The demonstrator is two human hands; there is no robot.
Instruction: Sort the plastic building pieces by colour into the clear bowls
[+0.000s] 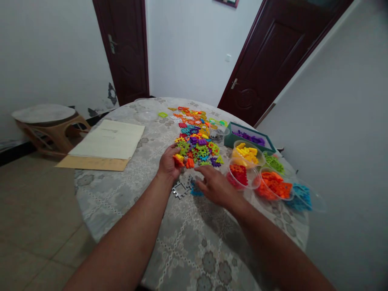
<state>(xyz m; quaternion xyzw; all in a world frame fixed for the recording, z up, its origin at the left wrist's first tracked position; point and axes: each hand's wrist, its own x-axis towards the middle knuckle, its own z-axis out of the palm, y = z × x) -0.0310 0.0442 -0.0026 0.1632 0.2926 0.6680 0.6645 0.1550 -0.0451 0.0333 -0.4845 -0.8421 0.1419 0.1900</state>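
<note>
Pieces (178, 160), bright orange and yellow, grasped in left hand (169, 162); right hand (216, 184): cannot tell.

Two doors (129, 48), two door handles (112, 43). One table (121, 194), one stool (54, 129), one wall switch (228, 58). One green box (229, 137). Five clear bowls (257, 180) grouped at right: one each with yellow, red, orange, green, blue pieces. Two hands: left hand (169, 163), right hand (214, 184). Loose plastic pieces (183, 147) overlap, uncountable.

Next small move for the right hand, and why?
Probably pinch the loose orange pieces: the right hand looks empty, its index fingertip is close to them, and the left hand holds orange and yellow pieces.
</note>
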